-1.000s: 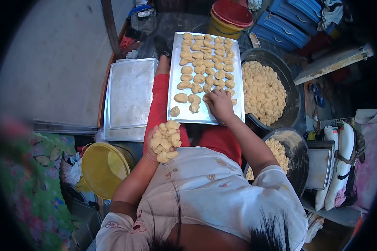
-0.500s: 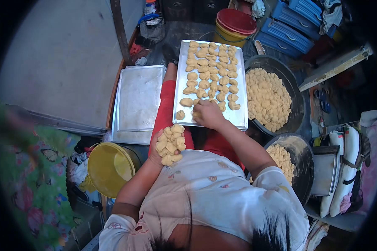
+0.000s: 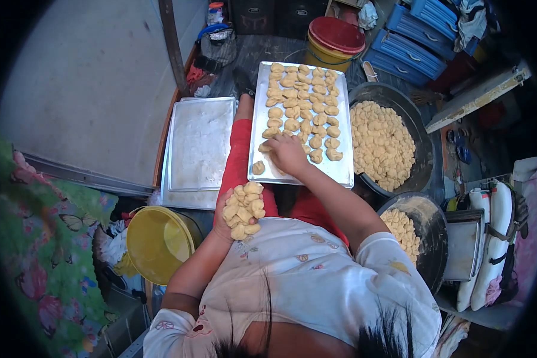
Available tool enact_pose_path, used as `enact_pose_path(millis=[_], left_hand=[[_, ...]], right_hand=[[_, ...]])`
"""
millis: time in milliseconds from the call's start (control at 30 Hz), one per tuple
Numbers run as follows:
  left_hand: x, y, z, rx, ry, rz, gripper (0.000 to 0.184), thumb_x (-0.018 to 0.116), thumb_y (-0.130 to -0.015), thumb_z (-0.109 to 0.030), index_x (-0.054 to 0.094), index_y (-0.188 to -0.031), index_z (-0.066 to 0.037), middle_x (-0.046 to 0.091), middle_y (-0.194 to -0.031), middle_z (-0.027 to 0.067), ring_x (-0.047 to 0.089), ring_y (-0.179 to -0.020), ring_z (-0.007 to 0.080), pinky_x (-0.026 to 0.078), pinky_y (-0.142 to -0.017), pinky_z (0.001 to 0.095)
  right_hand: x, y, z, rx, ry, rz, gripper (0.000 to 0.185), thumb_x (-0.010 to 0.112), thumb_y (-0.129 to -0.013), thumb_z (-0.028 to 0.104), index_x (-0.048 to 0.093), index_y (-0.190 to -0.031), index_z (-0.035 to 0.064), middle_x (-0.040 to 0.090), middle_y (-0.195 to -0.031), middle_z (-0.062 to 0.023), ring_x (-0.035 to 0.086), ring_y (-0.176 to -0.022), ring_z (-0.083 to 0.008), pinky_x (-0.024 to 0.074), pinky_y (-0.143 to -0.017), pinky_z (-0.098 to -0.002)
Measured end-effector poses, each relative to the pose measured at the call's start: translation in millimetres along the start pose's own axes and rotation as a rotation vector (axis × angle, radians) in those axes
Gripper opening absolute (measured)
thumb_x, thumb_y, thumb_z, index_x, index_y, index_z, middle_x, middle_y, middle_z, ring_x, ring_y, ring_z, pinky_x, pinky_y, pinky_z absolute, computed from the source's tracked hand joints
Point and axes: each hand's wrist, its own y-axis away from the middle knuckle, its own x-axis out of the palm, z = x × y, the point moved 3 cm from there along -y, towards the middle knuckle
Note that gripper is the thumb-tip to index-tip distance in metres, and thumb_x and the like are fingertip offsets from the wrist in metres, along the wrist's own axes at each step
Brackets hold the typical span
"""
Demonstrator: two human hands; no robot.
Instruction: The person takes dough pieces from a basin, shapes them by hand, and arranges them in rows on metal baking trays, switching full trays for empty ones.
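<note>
A metal tray (image 3: 340, 174) lies across my lap with rows of pale yellow dough pieces (image 3: 292, 124) on it. My right hand (image 3: 286, 154) is over the near left part of the tray, its bent fingers closed on a dough piece (image 3: 264, 147) there; the palm hides what lies beneath. One more dough piece (image 3: 258, 167) sits by itself at the near left corner. Close to my belly, my left hand (image 3: 222, 222) is wrapped around a clump of dough pieces (image 3: 243, 209) stuck together.
To the right stand two black tubs holding dough pieces, a large one (image 3: 431, 140) and a nearer one (image 3: 434, 238). Stacked metal trays (image 3: 200, 146) lie at left, beside a yellow bucket (image 3: 161, 244). A red-lidded bucket (image 3: 338, 36) and blue drawers (image 3: 409, 53) stand behind.
My right hand has moved up and left over the tray, onto a dough piece in the row above. The left hand keeps its clump nearly in place. The view has shifted slightly.
</note>
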Motion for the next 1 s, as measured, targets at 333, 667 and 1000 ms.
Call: enact_pose_path(millis=[333, 667, 1000], left_hand=[[8, -2, 1, 0.012, -0.074, 0.057, 0.062, 0.041, -0.093, -0.052, 0.051, -0.126, -0.002, 0.063, -0.108, 0.0157, 0.064, -0.085, 0.0291, 0.052, -0.055, 0.0353], [6, -7, 3, -0.010, -0.065, 0.020, 0.062, 0.042, -0.092, -0.053, 0.051, -0.126, -0.002, 0.062, -0.111, 0.0160, 0.064, -0.082, 0.0288, 0.052, -0.054, 0.0350], [12, -15, 10, -0.107, -0.138, 0.050, 0.060, 0.041, -0.092, -0.054, 0.052, -0.127, -0.007, 0.062, -0.109, 0.0185, 0.062, -0.076, 0.0313, 0.047, -0.051, 0.0350]], right_hand=[[9, 5, 23, -0.129, -0.117, 0.063, 0.020, 0.066, -0.078, 0.019, 0.062, -0.098, 0.0144, 0.061, -0.092, -0.0034, 0.057, -0.100, -0.0236, 0.0399, -0.082, -0.0384], [-5, 56, -12, 0.071, -0.239, 0.198, 0.019, 0.067, -0.078, 0.013, 0.062, -0.096, 0.0093, 0.058, -0.096, -0.0082, 0.057, -0.101, -0.0281, 0.0434, -0.084, -0.0414], [-50, 63, 43, 0.111, -1.128, 0.278, 0.024, 0.065, -0.088, 0.011, 0.061, -0.111, 0.0046, 0.060, -0.098, -0.0053, 0.060, -0.083, -0.0152, 0.0496, -0.076, -0.0301]])
